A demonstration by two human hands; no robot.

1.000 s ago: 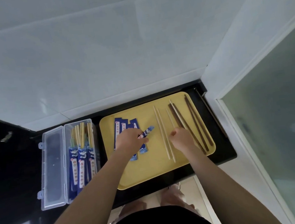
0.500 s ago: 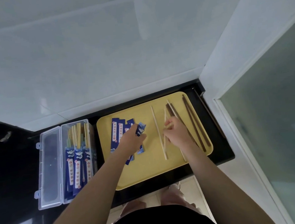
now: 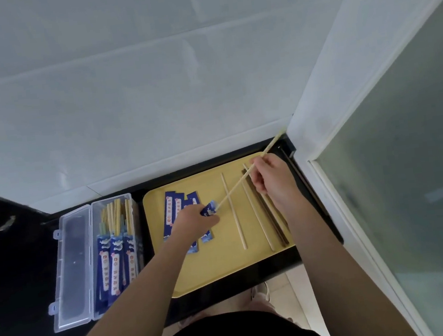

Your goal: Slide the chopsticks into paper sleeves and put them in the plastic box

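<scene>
My left hand [image 3: 194,220] grips a blue paper sleeve [image 3: 209,209] above the yellow tray [image 3: 215,268], its open mouth pointing right. My right hand [image 3: 271,176] pinches a pair of light wooden chopsticks [image 3: 234,191] held slantwise, with the lower tips touching the sleeve's mouth and the upper ends reaching the wall corner. Loose light chopsticks [image 3: 234,213] and dark brown chopsticks [image 3: 268,215] lie on the tray's right half. Spare blue sleeves [image 3: 172,209] lie on its left half. The clear plastic box [image 3: 114,252], left of the tray, holds several sleeved pairs.
The box's lid [image 3: 72,270] lies open flat to the left on the black counter [image 3: 14,274]. A white tiled wall [image 3: 151,93] rises behind, and a frosted glass door with a white frame [image 3: 357,207] stands close on the right.
My right hand has lifted a pair of light chopsticks off the tray and angled them, bringing their tips to the mouth of the sleeve that my left hand has kept holding.
</scene>
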